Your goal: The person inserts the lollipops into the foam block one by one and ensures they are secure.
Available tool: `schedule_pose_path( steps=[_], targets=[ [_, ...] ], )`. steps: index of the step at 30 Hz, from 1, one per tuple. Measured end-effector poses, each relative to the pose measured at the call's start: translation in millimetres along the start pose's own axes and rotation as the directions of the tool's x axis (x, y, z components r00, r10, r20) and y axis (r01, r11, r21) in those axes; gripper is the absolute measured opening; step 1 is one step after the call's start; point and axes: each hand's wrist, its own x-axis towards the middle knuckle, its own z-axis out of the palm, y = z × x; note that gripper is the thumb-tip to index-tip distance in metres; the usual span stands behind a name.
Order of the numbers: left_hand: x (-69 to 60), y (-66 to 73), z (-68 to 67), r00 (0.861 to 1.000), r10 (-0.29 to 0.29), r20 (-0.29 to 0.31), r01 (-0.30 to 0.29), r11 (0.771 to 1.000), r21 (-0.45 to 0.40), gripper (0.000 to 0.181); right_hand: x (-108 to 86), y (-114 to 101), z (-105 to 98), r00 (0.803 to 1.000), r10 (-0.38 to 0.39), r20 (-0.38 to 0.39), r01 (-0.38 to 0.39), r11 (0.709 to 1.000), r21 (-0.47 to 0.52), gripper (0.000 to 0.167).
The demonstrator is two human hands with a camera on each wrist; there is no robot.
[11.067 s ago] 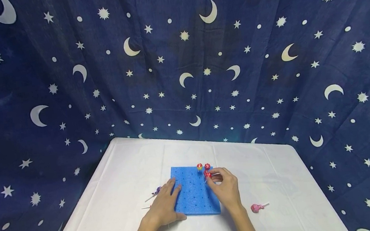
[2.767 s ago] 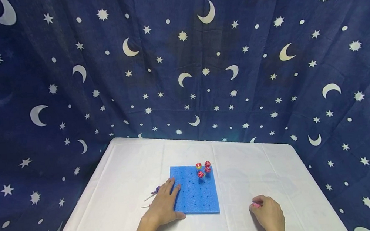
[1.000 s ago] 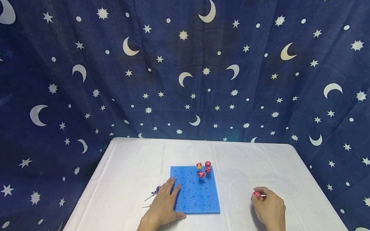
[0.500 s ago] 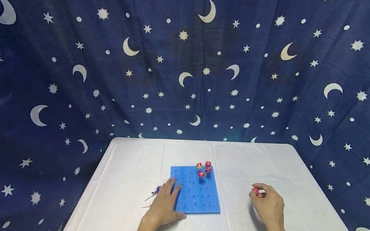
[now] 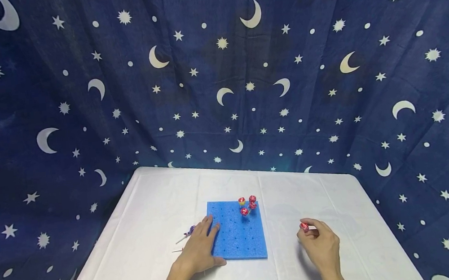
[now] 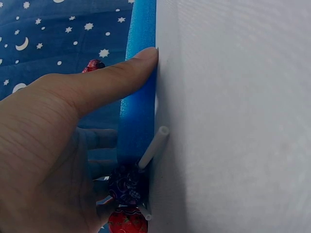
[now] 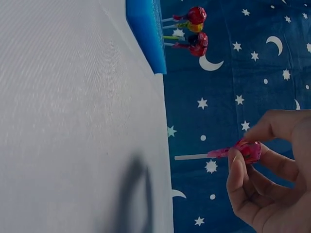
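Note:
A blue foam block with rows of small holes lies on the white table; several lollipops, red and one red-yellow, stand at its back right corner. My left hand rests on the block's left side, fingers spread, its thumb against the near edge. To the right of the block, my right hand pinches a red-pink lollipop by its wrapped head above the table. In the right wrist view its white stick points toward the tabletop, free of the fingers.
Left of my left hand lie a purple lollipop and another one, whose white stick pokes out. The left wrist view shows a red wrapper beside the purple one. A dark starry cloth hangs behind the table.
My right hand has left the block, taken the pink-red lollipop from the table at right, raised it and turned it. One more lollipop stands in the block than at first. My left hand has stayed.

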Motion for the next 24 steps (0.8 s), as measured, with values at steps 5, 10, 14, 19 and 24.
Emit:
schedule_pose_path(
  steps=[5, 10, 14, 19, 24],
  targets=[
    [0.2, -0.2, 0.3, 1.0, 0.0, -0.001, 0.0, 1.0, -0.003, 0.108, -0.2, -1.5, 3.2, 0.999, -0.019, 0.042, 0.018, 1.0, 0.016, 0.03],
    [0.0, -0.2, 0.6, 1.0, -0.003, 0.007, 0.003, 1.0, 0.0, 0.109, 0.6, -3.1, 5.4, 0.999, -0.04, 0.023, 0.039, 0.999, 0.03, 0.029],
    [-0.3, 0.2, -0.2, 1.0, -0.007, 0.008, 0.007, 1.0, -0.001, 0.108, 1.7, -5.1, 7.2, 0.999, -0.048, 0.004, 0.048, 0.998, 0.027, 0.028],
    [-0.1, -0.3, 0.0, 1.0, -0.005, 0.005, 0.005, 1.0, -0.002, 0.109, 2.6, -7.5, 8.4, 0.999, -0.034, 0.015, 0.033, 0.999, 0.032, 0.027],
    [0.1, -1.0, 0.5, 1.0, -0.001, 0.002, 0.001, 1.0, 0.005, 0.109, 3.7, -9.0, 10.0, 0.999, -0.022, 0.024, 0.021, 0.999, 0.047, 0.028]
  ],
)
